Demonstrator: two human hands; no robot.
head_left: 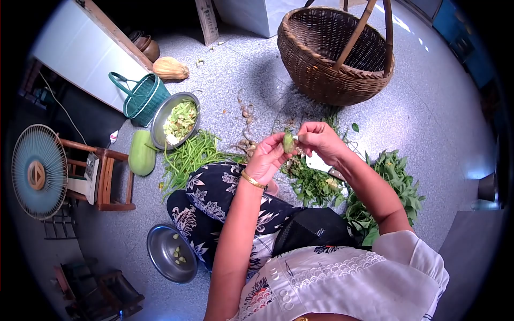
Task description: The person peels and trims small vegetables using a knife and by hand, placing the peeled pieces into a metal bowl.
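A small green vegetable piece [289,143] is pinched between the thumb and fingers of my left hand [269,155]. Close against its right side, my right hand [320,142] is closed in a pinch; what lies between those fingertips is too small to make out. Below the hands, a knife with a broad pale blade [317,162] lies on leafy greens [305,181]. Several small green pieces [178,255] sit in a metal bowl [155,251] at the lower left. Another metal bowl [159,119], tilted, holds pale green peelings or trimmings [181,120].
A big wicker basket [326,80] stands ahead. Long green beans [195,158], a pale green gourd [142,153], a teal basket [147,99] and a tan squash [170,68] are at left, near a fan [38,171]. Leafy stems [393,187] lie at right.
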